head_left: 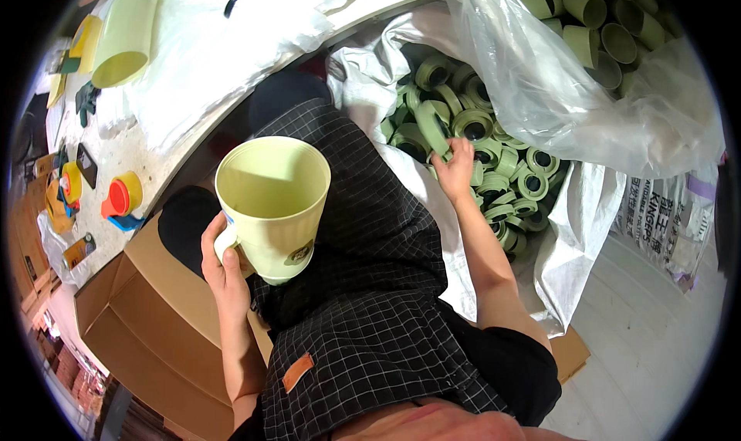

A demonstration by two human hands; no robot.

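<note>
A pale green plastic pitcher [270,190] is upright over my lap, its wide mouth facing up and a small dark round print low on its side. My left hand [224,263] is closed around its handle. To the right, my right hand [457,169] reaches into a white woven sack [575,233]. Its fingers pinch the edge of a green round lid [431,127] that stands tilted on the heap. Around it lie many similar green lids [532,185], several with dark round centres. The fingertips are partly hidden against the lid.
A clear plastic bag [532,94] drapes beside the sack, with green cups [584,7] behind it. On the left worktable [158,175] are a tall green container [127,40], tape rolls [120,196] and a phone [87,165]. An open cardboard box [154,333] stands below.
</note>
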